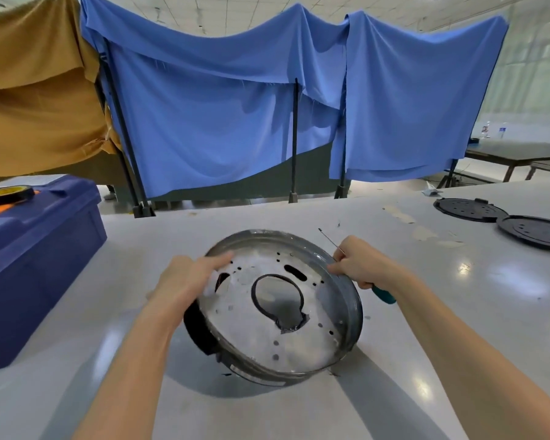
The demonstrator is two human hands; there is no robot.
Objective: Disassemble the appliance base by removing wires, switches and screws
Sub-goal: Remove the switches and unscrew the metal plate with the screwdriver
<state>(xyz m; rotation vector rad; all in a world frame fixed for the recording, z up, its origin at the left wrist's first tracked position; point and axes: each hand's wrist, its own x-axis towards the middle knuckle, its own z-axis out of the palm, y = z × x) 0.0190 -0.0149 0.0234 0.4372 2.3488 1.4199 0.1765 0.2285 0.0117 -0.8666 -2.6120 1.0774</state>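
Base tilted up, low edge at table, inner face twd me. L hand fingers stretched over left rim; R hand curled round screwdriver, fingertips on right rim. Prob checking for leftover screws/wires. Next: pick fastener, seat tip.

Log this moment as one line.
left hand on metal base's left side | right hand grips screwdriver, touches rim | metal base tilted on table

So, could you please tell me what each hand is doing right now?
Left hand: open, resting flat on the appliance base.
Right hand: gripping the screwdriver.
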